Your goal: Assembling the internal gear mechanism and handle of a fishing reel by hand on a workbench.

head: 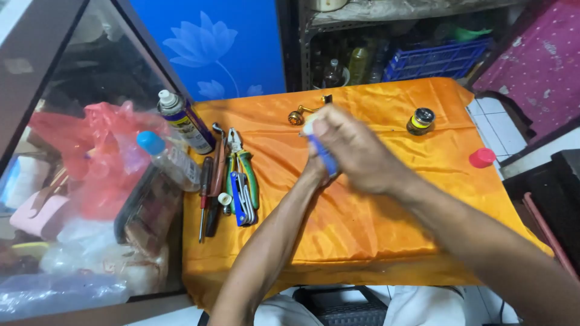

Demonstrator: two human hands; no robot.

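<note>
Orange cloth (362, 229) covers the whole table, hanging over its near edge. Beside the table's left edge stands a glass case (72, 181) stuffed with red and clear plastic bags.

Both hands meet over the middle of the table. The right hand (356, 157) lies on top, its grip curled shut around a thin blue-handled tool (326, 158) that slants down out of the fist. The left hand (314, 166) is almost wholly hidden beneath it; whether its grip is closed or on what cannot be told. The hands are blurred.

Near the far left corner a spray can (184, 121) leans tilted, and just beside it a clear bottle with a blue cap (166, 157) lies over the left edge. Along the left edge sits a cluster of tools: green-handled pliers (244, 166), a screwdriver (204, 199) and a set of blue-cased hex keys (241, 202), all touching or nearly so.

Toward the far edge, just beyond the hands, lies a brass-coloured crank handle (302, 113). Well apart from it, near the far right corner, stands a small yellow-and-black round part (420, 121). A small red cap (482, 157) rests at the right edge.
</note>
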